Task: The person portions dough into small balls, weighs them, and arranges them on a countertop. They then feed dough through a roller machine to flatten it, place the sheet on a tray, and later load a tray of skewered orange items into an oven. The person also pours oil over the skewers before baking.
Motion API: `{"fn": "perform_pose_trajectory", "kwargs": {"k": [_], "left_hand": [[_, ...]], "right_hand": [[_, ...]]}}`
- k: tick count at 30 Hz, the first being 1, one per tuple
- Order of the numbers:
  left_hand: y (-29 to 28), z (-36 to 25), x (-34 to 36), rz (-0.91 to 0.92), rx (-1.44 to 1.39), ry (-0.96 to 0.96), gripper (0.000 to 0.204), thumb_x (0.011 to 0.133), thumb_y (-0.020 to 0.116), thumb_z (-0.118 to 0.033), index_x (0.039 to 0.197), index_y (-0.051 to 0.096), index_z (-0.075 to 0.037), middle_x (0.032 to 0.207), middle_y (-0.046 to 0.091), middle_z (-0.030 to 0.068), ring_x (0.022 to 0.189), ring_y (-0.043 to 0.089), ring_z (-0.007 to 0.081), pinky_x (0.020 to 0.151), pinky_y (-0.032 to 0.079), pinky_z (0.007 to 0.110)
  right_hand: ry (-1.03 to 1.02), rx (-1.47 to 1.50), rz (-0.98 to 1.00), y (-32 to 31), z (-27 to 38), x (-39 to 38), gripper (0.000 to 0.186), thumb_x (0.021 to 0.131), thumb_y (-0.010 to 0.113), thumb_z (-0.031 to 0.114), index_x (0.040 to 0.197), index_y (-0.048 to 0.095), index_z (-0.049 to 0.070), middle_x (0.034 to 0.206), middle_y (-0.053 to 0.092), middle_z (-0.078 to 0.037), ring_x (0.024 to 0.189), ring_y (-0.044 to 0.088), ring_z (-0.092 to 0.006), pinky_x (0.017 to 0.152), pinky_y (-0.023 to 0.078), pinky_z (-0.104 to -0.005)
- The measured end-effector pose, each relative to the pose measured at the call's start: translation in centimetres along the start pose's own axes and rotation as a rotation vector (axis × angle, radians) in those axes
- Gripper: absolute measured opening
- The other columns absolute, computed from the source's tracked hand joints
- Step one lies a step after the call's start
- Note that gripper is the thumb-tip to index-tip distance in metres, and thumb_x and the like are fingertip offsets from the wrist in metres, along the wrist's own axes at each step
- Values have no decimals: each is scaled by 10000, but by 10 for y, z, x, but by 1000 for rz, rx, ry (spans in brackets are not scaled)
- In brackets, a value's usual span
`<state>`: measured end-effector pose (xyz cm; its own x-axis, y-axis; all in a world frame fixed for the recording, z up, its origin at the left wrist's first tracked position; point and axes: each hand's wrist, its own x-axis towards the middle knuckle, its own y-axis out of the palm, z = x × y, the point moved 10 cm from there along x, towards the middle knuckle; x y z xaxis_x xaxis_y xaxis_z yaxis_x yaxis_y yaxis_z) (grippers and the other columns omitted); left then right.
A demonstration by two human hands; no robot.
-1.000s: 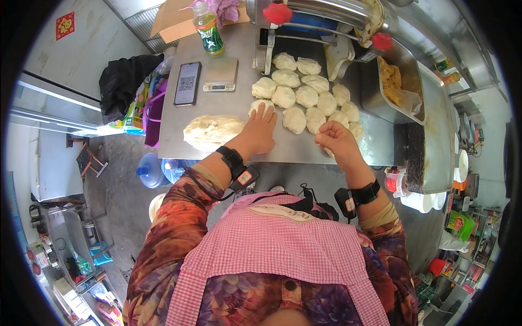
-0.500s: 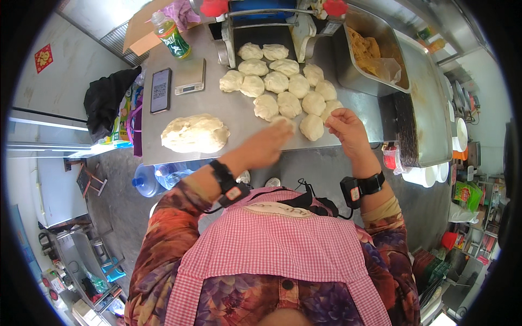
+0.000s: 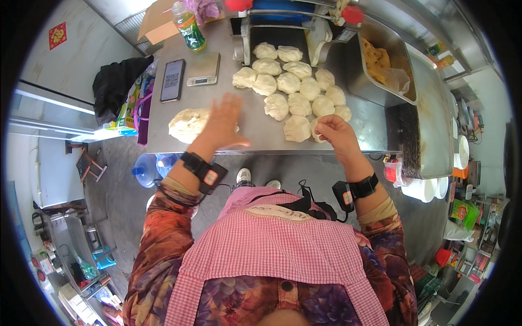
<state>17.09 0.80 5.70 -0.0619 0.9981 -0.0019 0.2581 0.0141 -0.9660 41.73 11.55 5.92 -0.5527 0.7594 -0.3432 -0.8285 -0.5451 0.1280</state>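
My left hand [image 3: 220, 122] is over the right part of a large pale dough lump [image 3: 182, 125], fingers spread and slightly blurred, holding nothing visible. The hand hides some of that lump. At the front of the bench, my right hand [image 3: 340, 140] has its fingers curled together in a pinch. It partly covers a dough ball [image 3: 315, 132]; whether anything small sits between the fingertips is hidden. Several more dough balls [image 3: 298, 104] lie close together in rough rows up to the machine. The nearest dough piece [image 3: 297, 129] rests just left of my right hand.
On the steel bench [image 3: 253, 133] lie a phone [image 3: 172, 80] and a small scale [image 3: 204, 69], with a green-labelled bottle [image 3: 190, 30] behind. A roller machine [image 3: 283, 16] stands at the back. To the right are a deep steel pan [image 3: 389, 87] and stacked trays [image 3: 429, 125].
My left hand has moved left from the dough balls to the big lump, leaving a dough piece at the front of the group. My right hand keeps its pinch near the same balls.
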Motion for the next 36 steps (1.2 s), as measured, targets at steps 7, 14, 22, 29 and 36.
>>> {"fn": "perform_pose_trajectory", "kwargs": {"k": [7,14,22,29,36], "left_hand": [[11,48,-3,-61,-52,-108,713,554,810,-321,1142,539,-23,1099,575,185,1090,513,336,985,374,449],[2,48,-17,-368,-262,-7,298,599,764,-212,817,615,-71,800,611,123,806,577,328,755,456,423],[-17,62,-43,-487,-557,121,481,590,799,-242,975,577,-60,940,588,132,923,559,341,847,444,429],[-7,61,-33,-296,-337,196,729,550,835,-297,1141,506,-25,1139,555,144,1120,499,363,1059,330,482],[23,72,-2,-37,-334,115,261,651,716,-257,810,631,-68,814,649,139,833,613,321,810,477,419]], "right_hand": [[22,-112,193,84,-22,26,159,836,670,136,947,602,44,822,624,-15,735,570,-84,653,456,-219],[-92,-330,224,180,-30,65,235,756,746,188,877,629,24,777,623,-22,711,572,-98,637,473,-232],[46,-489,231,222,-54,88,617,696,797,285,1172,537,-8,1001,621,-108,836,601,-166,712,497,-282],[283,-188,245,233,-97,89,649,653,777,203,1202,520,-29,1111,597,-160,954,605,-229,789,502,-333],[-22,-971,303,236,-31,73,609,648,723,127,1208,516,7,1119,593,-166,990,604,-296,837,487,-353]]}}
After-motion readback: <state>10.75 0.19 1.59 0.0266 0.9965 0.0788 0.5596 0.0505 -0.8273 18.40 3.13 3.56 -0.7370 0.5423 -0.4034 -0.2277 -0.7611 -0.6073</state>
